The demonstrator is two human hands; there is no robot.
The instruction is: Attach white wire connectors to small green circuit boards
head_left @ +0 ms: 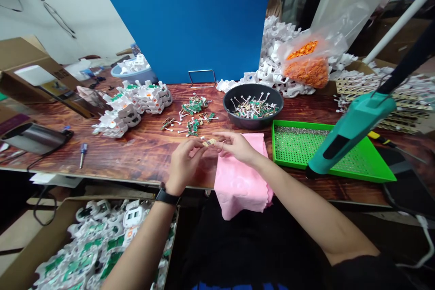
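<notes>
Small circuit board [210, 142] held by both hands

Head view: the left hand [185, 156] and right hand [235, 146] each pinch the board, fingertips closed on opposite ends, above the table's front edge. From there, at 2 o'clock, a dark bowl [253, 123] holds wired green boards [255, 108]; beyond it, a clear bag [340, 31] contains orange pieces [306, 73]. At 3 o'clock, a green tray [377, 175] has small silvery pieces [302, 131] along its far side. At 8 o'clock, a carton [41, 244] is heaped with white housings [79, 256].
</notes>
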